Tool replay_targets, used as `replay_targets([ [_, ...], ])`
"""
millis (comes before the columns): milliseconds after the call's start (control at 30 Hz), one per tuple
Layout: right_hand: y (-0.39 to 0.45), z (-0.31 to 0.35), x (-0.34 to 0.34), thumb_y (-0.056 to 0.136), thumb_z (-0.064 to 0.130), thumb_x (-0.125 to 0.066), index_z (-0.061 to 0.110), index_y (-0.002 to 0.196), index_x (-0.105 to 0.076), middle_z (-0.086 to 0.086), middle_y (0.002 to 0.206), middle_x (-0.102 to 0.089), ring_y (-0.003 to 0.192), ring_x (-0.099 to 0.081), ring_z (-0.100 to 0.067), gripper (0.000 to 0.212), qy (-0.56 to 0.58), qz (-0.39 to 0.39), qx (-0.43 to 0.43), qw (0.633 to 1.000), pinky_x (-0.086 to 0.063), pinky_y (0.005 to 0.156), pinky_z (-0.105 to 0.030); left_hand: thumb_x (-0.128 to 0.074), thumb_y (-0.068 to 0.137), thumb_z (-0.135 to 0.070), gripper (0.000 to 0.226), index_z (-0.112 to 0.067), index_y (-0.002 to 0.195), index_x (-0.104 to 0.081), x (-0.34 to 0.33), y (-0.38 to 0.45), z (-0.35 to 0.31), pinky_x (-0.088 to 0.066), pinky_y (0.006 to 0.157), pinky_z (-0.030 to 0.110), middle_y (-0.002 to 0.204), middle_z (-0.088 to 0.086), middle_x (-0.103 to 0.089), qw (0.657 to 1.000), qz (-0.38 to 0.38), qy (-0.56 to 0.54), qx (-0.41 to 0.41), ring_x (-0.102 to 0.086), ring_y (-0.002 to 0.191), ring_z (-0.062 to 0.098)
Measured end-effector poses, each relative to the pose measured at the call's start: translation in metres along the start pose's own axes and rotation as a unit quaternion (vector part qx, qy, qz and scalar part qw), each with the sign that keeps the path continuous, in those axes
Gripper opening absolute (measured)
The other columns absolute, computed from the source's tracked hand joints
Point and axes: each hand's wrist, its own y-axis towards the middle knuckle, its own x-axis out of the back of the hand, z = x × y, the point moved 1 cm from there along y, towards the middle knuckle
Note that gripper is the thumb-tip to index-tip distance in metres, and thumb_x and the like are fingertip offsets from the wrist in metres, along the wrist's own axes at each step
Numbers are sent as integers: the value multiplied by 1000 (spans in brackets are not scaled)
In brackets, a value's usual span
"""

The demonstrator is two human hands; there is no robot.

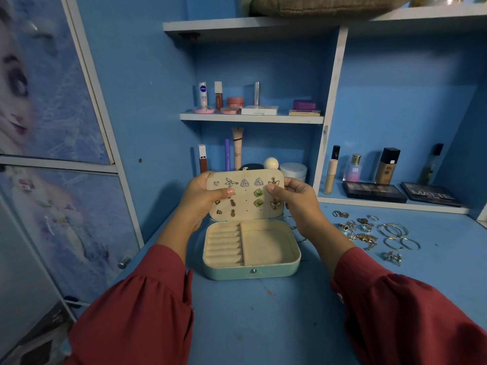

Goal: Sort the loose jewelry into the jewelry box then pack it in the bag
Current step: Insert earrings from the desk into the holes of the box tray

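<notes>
A small mint-green jewelry box [251, 270] sits open on the blue desk [263, 325], its cream lining showing a row of ring rolls on the left and one wide compartment on the right, both bare of jewelry. Above the box, both hands hold up a cream earring panel [245, 196], which stands nearly upright over the box's back edge. The left hand [203, 198] grips the panel's left side, thumb across the front and fingers curled behind; the right hand [295, 198] grips the right side the same way, its thumb pressing near a butterfly-shaped earring. Pinned on the panel are several pairs of earrings [251, 183]: a small heart, a starfish shape, two silver triangles, two green stones, two butterflies and small gold studs lower left. Both arms wear dark red sleeves [137, 306]. To the right of the box, well apart from it, loose jewelry [374, 233] lies scattered on the desk: silver hoops, rings, a chain and gold pieces. Behind, on the shelves [251, 117], stand makeup tubes, bottles, jars and two dark eyeshadow palettes [374, 192]. A cabinet door [52, 101] with a cartoon picture fills the left side.
</notes>
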Motion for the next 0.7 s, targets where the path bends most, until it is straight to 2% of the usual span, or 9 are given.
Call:
replay_targets([
  [300,0,-1,0,84,3,-67,9,88,-66,6,75,-73,62,-66,0,7,0,8,0,1000,-47,50,-13,-70,75,10,32,-5,102,-61,2,4,4,-56,62,22,95,8,-69,1000,4,14,2,-68,80,16],
  [467,0,-2,0,84,3,-67,9,89,-66,5,76,-73,61,-66,1,7,-3,6,5,1000,-47,50,-13,-71,74,10,31,-11,94,-60,3,5,4,-55,60,22,90,5,-69,1000,3,23,-7,-69,74,11],
  [567,0,-2,1,85,4,-66,9,89,-65,-1,84,-71,61,-65,2,7,-7,4,6,1000,-46,50,-12,-75,70,10,42,-13,101,-56,8,5,5,-55,64,23,96,5,-69,999,16,40,1,-68,84,14],
  [700,0,-2,1,85,4,-66,10,90,-65,-1,86,-70,61,-65,3,8,-10,2,6,1000,-46,50,-12,-75,66,15,63,-7,121,-53,9,5,11,-57,75,30,110,10,-67,997,33,56,31,-65,101,22],
])
